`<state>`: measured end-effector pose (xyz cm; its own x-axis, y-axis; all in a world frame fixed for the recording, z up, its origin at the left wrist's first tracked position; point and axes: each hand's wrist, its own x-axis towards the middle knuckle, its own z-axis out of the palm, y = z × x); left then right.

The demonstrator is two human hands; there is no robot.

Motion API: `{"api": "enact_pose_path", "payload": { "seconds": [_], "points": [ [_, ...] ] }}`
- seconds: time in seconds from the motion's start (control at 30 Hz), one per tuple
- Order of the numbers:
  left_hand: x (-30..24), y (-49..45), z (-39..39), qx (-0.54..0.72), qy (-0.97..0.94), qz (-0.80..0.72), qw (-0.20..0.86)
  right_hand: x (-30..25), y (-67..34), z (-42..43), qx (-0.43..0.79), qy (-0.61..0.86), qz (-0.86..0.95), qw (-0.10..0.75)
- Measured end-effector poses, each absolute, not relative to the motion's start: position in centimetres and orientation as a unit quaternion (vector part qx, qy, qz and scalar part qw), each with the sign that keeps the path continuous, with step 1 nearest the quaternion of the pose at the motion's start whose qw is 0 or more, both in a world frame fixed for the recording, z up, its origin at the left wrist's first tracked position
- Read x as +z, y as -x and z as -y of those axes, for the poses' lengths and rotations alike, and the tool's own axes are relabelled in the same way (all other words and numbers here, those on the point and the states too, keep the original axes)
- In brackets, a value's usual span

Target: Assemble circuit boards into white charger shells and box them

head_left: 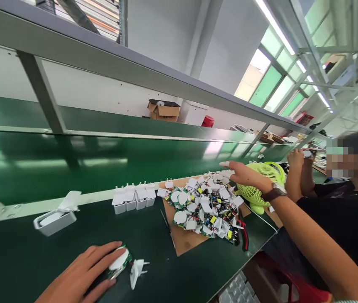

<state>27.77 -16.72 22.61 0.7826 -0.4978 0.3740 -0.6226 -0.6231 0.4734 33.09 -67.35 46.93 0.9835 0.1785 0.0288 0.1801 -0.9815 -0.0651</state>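
Observation:
My left hand [92, 269] has its fingers and thumb around a green circuit board [119, 260] with a round white disc, low over the green bench. A white plug piece with two pins [137, 271] lies right beside it. My right hand [245, 174], with a dark watch on the wrist, reaches out above the far side of a heap of circuit boards [204, 206]. Its fingers are apart, white covers show at the fingertips, and I see nothing held. The heap mixes boards, white plug pieces and yellow components on a brown cardboard sheet [185, 244].
White housings [133, 200] stand in a row at the bench's back edge; another housing [55, 221] sits left. Tweezers [166, 223] and red-handled pliers [245, 235] flank the heap. Behind my right hand is a yellow-green fan [256, 185]. A co-worker [336, 214] sits at right.

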Motion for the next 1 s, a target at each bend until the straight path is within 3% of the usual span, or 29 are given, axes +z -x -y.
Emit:
{"api": "enact_pose_path", "payload": {
  "seconds": [0.13, 0.23, 0.3, 0.4, 0.5, 0.6, 0.7, 0.9, 1.0],
  "points": [
    [28.2, -26.7, 18.3, -0.066, -0.886, 0.271, 0.372, 46.1, -28.7, 61.0, -0.088, 0.955, 0.234, 0.159],
    [30.3, -26.3, 19.9, -0.123, -0.895, 0.189, 0.386, 42.5, -26.2, 54.1, -0.062, 0.907, 0.365, 0.201],
    [30.7, -25.9, 20.4, -0.087, -0.919, 0.174, 0.343, 39.3, -25.4, 49.6, -0.048, 0.879, 0.426, 0.21],
    [32.1, -24.4, 19.3, 0.105, -0.943, 0.15, 0.278, 34.7, -25.9, 44.9, -0.017, 0.867, 0.461, 0.187],
    [35.6, -21.4, 15.8, 0.289, -0.914, 0.098, 0.267, 31.6, -27.1, 43.3, 0.009, 0.867, 0.465, 0.177],
    [38.9, -17.2, 11.0, 0.393, -0.891, 0.018, 0.228, 29.2, -28.0, 43.4, 0.039, 0.85, 0.488, 0.192],
    [39.4, -13.5, 6.5, 0.399, -0.902, -0.028, 0.162, 27.3, -28.5, 43.4, 0.033, 0.846, 0.498, 0.188],
    [33.9, -10.6, 1.3, 0.243, -0.969, 0.041, 0.006, 26.6, -28.2, 42.8, 0.038, 0.867, 0.478, 0.14],
    [33.0, -10.7, 1.6, 0.229, -0.972, 0.048, -0.01, 26.9, -27.9, 43.3, 0.037, 0.863, 0.476, 0.168]
  ]
}}
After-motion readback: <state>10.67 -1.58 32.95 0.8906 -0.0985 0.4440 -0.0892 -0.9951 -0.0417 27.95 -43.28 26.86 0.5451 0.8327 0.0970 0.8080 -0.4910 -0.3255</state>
